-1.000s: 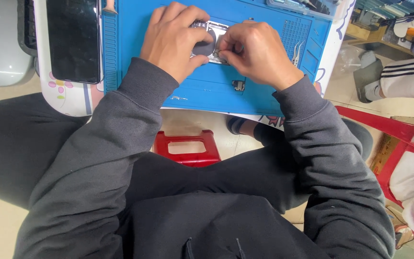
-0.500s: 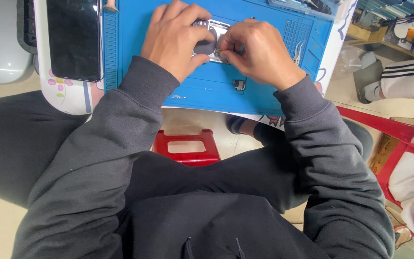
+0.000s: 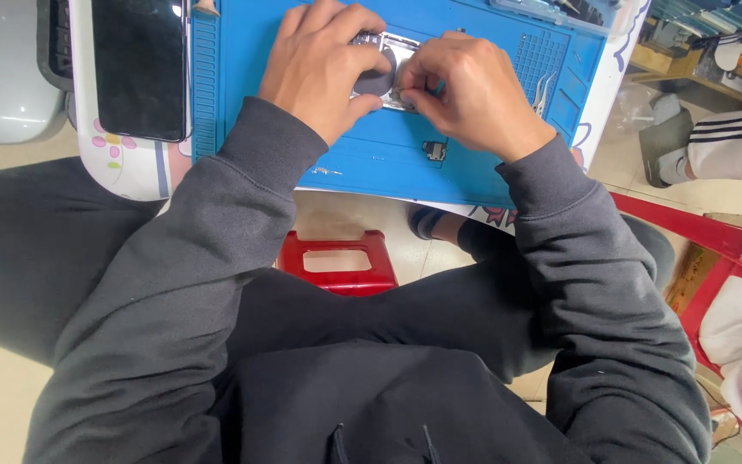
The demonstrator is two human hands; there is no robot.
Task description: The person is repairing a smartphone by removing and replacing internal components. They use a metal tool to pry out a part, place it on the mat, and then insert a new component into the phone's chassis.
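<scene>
Your left hand (image 3: 324,73) is curled over a small metal-framed device (image 3: 392,64) lying on the blue mat (image 3: 371,155) near its far edge. The fingers arch over the top of it and the thumb closes in from below, pinching a dark round part (image 3: 375,82) against the device. Your right hand (image 3: 474,90) meets it from the other side, fingers bent tight and the fingertips pressed together at the device's right edge; whether they nip some small piece there you cannot tell, since the knuckles hide it. The two hands touch or nearly touch above the device.

Just beside your right wrist, on the bare mat, lies a small dark component (image 3: 434,151), apart from both hands. A pair of tweezers (image 3: 544,90) rests at the mat's right side, over its grid of small compartments.

To the left of the mat a black phone (image 3: 139,64) lies screen-up on the white table (image 3: 126,172), which carries a printed flower pattern in pink and yellow at its near edge and more coloured print at its right corner. Beyond the table's right corner sits a heap of packages (image 3: 714,34) in green, orange and white, too small to tell apart. A red stool (image 3: 337,262) stands under the table between your knees. At the right, another person's leg (image 3: 732,150) in striped trousers shows.
</scene>
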